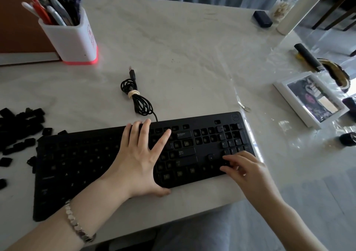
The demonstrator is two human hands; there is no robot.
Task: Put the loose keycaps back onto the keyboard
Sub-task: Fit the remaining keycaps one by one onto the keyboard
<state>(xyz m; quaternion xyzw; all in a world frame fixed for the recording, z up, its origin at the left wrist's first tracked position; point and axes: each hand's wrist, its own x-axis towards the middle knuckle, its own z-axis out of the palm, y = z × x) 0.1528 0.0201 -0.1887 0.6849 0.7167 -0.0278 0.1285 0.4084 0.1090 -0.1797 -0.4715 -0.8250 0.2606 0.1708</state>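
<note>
Steadying is done by the left hand (140,160), laid flat with fingers spread on the middle of the keyboard (77,164). To its right, the right hand (244,169) is curled over the number-pad corner — blurred, so whether a cap is pinched cannot be told. Seating a key there is judged the step in hand. Next, another must be fetched from the loose keycaps (21,129) heaped well left of the left hand.
</note>
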